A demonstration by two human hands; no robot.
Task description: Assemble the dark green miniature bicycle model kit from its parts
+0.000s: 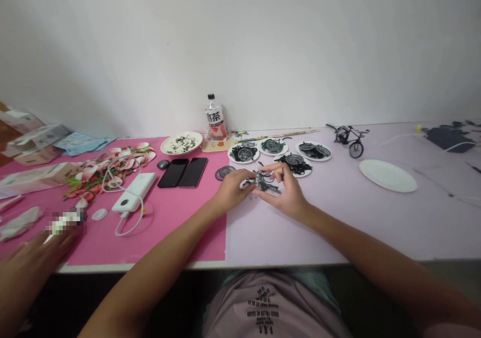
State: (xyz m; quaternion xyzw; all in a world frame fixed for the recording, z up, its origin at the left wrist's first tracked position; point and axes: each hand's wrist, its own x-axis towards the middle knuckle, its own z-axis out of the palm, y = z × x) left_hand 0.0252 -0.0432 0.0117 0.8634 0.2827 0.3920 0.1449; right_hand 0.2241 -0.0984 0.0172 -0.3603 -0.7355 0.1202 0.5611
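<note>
In the middle of the head view, both hands meet over the table at a partly built toy bicycle (pixel 264 180) of dark plastic. My left hand (pixel 235 190) pinches it from the left side, thumb and fingers closed. From the right, my right hand (pixel 287 190) grips it between thumb and index finger, its other fingers curled. Fingers cover parts of it. Just left of my left hand lie dark toy wheels (pixel 224 173). Behind the hands, white plates (pixel 244 160) hold black bicycle parts and wheels. An assembled toy bicycle (pixel 349 140) stands further right.
A white oval plate (pixel 388 176) lies right. Leftward are two phones (pixel 193 171), a white power bank (pixel 134 192) with its cable, and pink artificial petals (pixel 112 165). A drink bottle (pixel 215 120) stands by the wall. Another person's hand (pixel 41 252) rests at far left.
</note>
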